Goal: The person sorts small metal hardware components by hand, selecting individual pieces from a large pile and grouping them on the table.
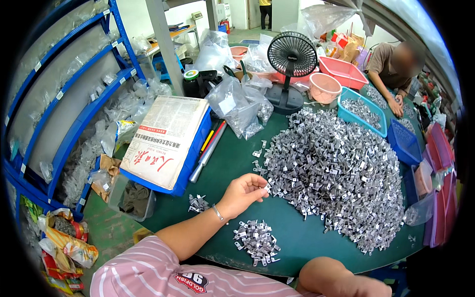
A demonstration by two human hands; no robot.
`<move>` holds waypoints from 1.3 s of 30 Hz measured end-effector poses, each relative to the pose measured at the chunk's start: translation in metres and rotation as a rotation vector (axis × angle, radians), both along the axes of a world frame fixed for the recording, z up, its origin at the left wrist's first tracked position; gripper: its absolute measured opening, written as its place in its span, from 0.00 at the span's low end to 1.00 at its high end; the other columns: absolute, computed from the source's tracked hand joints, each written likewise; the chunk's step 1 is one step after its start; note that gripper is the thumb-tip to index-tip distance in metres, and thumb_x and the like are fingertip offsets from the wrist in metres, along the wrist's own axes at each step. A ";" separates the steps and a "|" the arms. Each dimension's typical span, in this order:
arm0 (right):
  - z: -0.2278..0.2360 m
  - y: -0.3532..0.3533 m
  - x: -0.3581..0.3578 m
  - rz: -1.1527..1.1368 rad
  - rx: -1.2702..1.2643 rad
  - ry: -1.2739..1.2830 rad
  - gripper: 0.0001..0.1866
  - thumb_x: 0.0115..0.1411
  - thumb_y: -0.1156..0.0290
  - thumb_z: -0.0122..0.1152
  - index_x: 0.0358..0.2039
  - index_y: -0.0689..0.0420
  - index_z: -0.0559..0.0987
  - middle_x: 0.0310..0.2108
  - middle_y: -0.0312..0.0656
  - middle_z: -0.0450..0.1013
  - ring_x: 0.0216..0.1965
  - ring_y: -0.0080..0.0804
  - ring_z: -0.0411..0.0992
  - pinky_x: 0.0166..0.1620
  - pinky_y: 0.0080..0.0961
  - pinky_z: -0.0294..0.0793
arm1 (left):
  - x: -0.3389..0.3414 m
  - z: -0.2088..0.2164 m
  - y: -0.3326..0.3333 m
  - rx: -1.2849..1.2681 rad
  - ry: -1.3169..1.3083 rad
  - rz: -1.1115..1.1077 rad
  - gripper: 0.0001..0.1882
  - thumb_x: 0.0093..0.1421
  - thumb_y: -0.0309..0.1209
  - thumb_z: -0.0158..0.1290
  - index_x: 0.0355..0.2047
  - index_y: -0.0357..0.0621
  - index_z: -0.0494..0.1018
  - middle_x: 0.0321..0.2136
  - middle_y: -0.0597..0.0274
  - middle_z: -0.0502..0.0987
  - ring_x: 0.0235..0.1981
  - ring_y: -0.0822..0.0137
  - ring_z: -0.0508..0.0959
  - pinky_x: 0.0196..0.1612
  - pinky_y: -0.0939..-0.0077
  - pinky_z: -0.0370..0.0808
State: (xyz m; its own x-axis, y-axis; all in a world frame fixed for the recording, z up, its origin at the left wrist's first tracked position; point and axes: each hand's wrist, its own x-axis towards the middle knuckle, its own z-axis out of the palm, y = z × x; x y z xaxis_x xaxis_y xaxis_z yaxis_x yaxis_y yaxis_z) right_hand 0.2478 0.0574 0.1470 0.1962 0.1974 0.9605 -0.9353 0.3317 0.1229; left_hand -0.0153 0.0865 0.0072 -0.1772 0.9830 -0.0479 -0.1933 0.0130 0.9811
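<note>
At the lower edge of the frame, a striped pink sleeve ran up into the bare forearm of the left hand, which lay on the green table with a thin bangle at the wrist. Its fingers were curled nearly closed, thumb and forefinger pinched on one small bracket at the near left fringe of the big heap. The piece was so small that the hold read as a light fingertip pinch and no more. The right hand was out of view; only a bare rounded limb showed at the bottom right.

Judged from this, the step in hand was picking single pieces off the heap's edge. Any next move would call for lifting the piece clear without dragging its neighbours. The sorted pile lay just below the wrist at lower centre, and a smaller cluster lay to the left of the hand.

The bracket looked like all the rest: a little bent strip of dull silver metal, seemingly with a punched hole, light, hard and sharp-cornered.

Farther up, at centre left, a folded newspaper lay on a blue crate, with a clear bag of parts beside it. Beyond stood a black desk fan. At upper right a blue tray held more pieces, and another person leaned over the table. Blue shelving filled the left.
</note>
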 end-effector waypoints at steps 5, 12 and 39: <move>-0.013 0.054 -0.066 -0.824 -0.213 -0.967 0.04 0.54 0.78 0.56 0.29 0.66 0.75 0.25 0.41 0.70 0.30 0.30 0.69 0.34 0.23 0.67 | -0.005 -0.010 -0.007 0.069 -0.166 0.047 0.10 0.61 0.22 0.52 0.43 0.33 0.73 0.36 0.54 0.79 0.36 0.67 0.80 0.39 0.76 0.77; -0.122 0.084 -0.075 -0.173 -0.964 -1.345 0.11 0.66 0.74 0.50 0.46 0.65 0.75 0.35 0.40 0.74 0.34 0.22 0.73 0.34 0.19 0.75 | 0.001 -0.001 -0.008 0.056 -0.275 -0.079 0.11 0.64 0.23 0.49 0.45 0.32 0.73 0.39 0.56 0.78 0.39 0.65 0.80 0.42 0.75 0.78; -0.140 0.087 -0.078 -0.731 0.012 -1.649 0.06 0.49 0.79 0.62 0.30 0.62 0.79 0.27 0.46 0.74 0.30 0.44 0.74 0.35 0.34 0.73 | -0.001 -0.018 0.014 0.211 1.189 0.061 0.09 0.50 0.21 0.56 0.34 0.41 0.73 0.27 0.57 0.71 0.26 0.59 0.76 0.31 0.66 0.74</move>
